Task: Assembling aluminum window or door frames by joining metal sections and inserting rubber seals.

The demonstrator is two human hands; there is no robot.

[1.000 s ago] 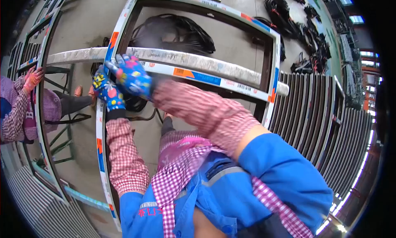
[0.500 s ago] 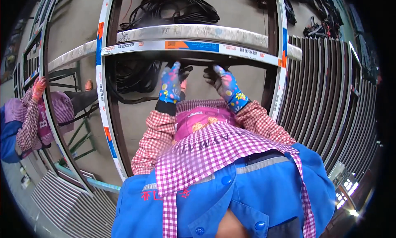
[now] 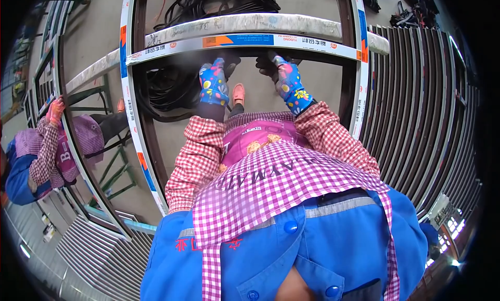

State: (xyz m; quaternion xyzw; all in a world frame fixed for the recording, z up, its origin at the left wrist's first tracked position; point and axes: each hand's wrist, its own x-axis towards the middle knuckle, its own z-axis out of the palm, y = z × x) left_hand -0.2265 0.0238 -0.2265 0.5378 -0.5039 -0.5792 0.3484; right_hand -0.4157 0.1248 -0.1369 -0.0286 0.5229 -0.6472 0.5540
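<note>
A white-faced metal frame (image 3: 363, 92) with dark inner sides stands before me, crossed by a bar (image 3: 304, 43) with orange and blue labels. My left hand (image 3: 214, 82), in a flowered blue glove with dark fingers, is at the bar's dark lower edge, left of its middle. My right hand (image 3: 286, 79), gloved alike, is at the same edge farther right, its thumb up against the bar. Both hands' fingers are curled, and what they grip there is too dark to make out. Beside my left hand lies a coil of black strip (image 3: 169, 92).
A pale padded beam (image 3: 239, 23) runs behind the bar. Another black coil (image 3: 224, 6) lies beyond. Rows of dark metal profiles (image 3: 411, 113) fill the right side. On the left, a co-worker's gloved hand (image 3: 54, 111) touches another frame (image 3: 86, 160) near green trestle legs (image 3: 117, 168).
Both hands and the crossbar sit higher in the picture now. My hands are closer to the bar's lower edge, and a pink shoe shows between my arms. The co-worker's hand stays on the other frame.
</note>
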